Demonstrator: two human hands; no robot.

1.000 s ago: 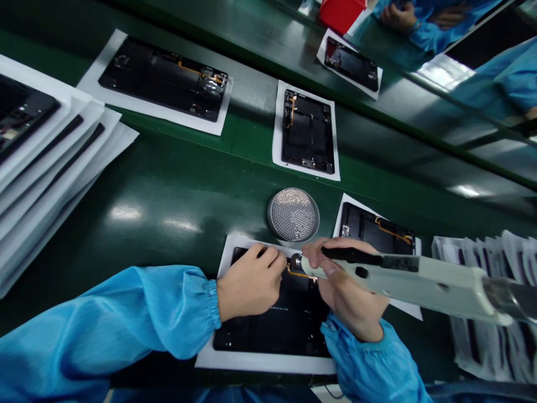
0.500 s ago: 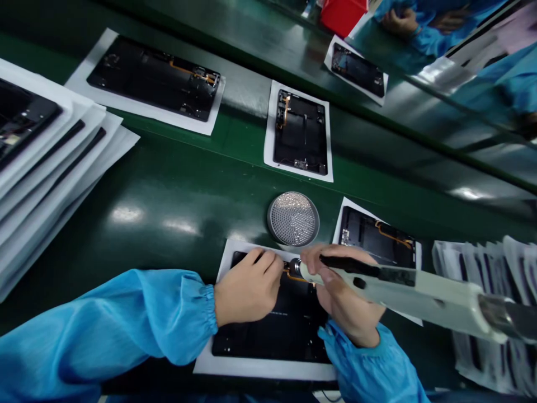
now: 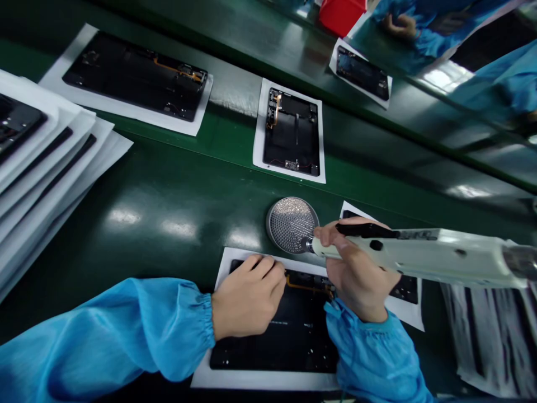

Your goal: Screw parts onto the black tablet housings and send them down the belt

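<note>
The one camera sat on my head, looking forward and down across the green bench point(image 3: 188, 184), near enough that my left hand point(image 3: 249, 296) and right hand point(image 3: 361, 280) showed large below the middle. My blue sleeves point(image 3: 126, 324) entered from the left and bottom edges. The bench's long lines sloped down to the right, and the view reached out to a co-worker's hand point(image 3: 401, 27), small near the top right.

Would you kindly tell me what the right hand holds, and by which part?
The right hand grips the driver by the front end of its body.
</note>
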